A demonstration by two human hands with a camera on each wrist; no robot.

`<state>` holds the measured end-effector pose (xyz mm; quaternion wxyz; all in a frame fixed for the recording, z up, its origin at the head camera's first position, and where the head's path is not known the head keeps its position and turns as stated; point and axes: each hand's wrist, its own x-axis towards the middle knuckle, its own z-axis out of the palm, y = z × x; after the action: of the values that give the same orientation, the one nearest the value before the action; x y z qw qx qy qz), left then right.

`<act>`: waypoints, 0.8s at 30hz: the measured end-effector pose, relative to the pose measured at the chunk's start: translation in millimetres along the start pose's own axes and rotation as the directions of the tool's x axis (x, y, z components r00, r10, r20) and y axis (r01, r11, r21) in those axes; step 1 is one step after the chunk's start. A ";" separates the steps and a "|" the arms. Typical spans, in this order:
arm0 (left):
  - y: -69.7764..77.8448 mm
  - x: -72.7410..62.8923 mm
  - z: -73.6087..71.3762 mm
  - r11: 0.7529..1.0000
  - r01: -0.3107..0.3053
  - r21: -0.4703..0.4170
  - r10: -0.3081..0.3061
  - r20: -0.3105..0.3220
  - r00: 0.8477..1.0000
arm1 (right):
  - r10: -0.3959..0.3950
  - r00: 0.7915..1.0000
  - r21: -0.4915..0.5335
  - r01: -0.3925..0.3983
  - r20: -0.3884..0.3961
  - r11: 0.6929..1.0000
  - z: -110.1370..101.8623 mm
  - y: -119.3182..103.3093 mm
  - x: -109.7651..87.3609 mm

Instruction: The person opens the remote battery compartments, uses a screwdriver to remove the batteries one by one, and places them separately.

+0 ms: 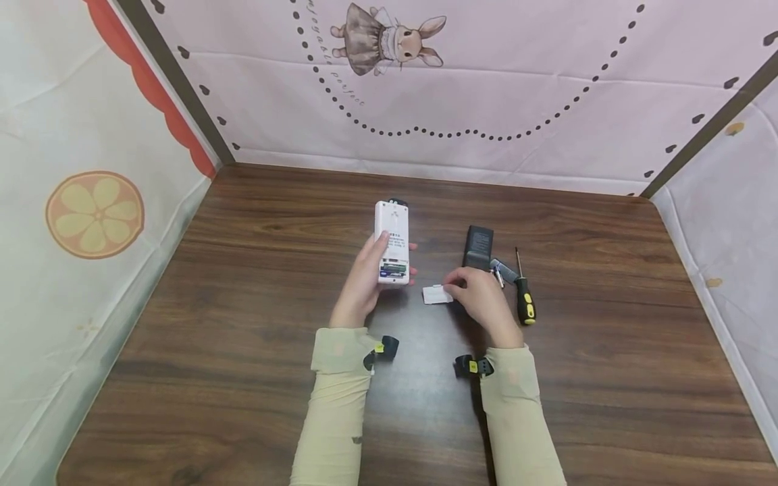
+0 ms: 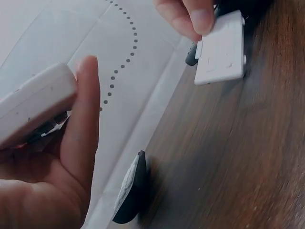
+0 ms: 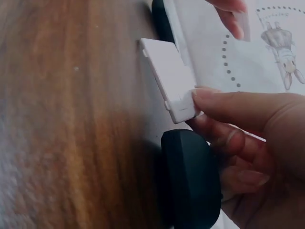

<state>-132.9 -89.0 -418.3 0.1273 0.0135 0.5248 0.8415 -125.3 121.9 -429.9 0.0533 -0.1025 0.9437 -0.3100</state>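
Note:
My left hand (image 1: 362,270) grips a white handheld device (image 1: 394,233), its printed back facing up. At the device's near end the battery bay is uncovered, and batteries (image 1: 394,270) show in it, one green and one blue. To the right, my right hand (image 1: 483,300) pinches a thin white battery cover (image 1: 435,294) by one edge between thumb and finger. Small tabs stand out along the edges of the cover (image 2: 221,50) in the left wrist view. Device and cover are apart. In the right wrist view, the cover (image 3: 167,76) is tilted beside the thumb.
Just beyond my right hand lies a black case-like object (image 1: 479,244). Next to it are a small grey piece (image 1: 506,271) and a screwdriver (image 1: 525,297) with a black and yellow handle. Printed cloth walls (image 1: 486,101) edge the brown wooden table (image 1: 255,283).

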 end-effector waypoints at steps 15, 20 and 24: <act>-3.3 2.1 2.2 0.998 0.021 0.053 -0.021 -0.016 1.000 | 0.016 1.000 -0.142 -0.019 -0.021 0.990 2.2 -4.3 -0.2; -4.8 2.4 3.3 0.997 0.055 0.059 -0.054 -0.017 0.998 | 0.008 0.987 -0.029 -0.013 -0.161 0.999 -23.9 11.0 -11.5; -4.5 3.7 4.3 0.997 0.051 0.060 -0.051 -0.004 0.999 | 0.107 0.955 -0.017 -0.116 -0.277 0.993 -47.7 34.0 -26.7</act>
<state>-134.9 -82.5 -420.8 0.1475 0.0027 0.5503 0.8218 -112.5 182.1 -410.9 -0.0630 -0.0057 0.9511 -0.3022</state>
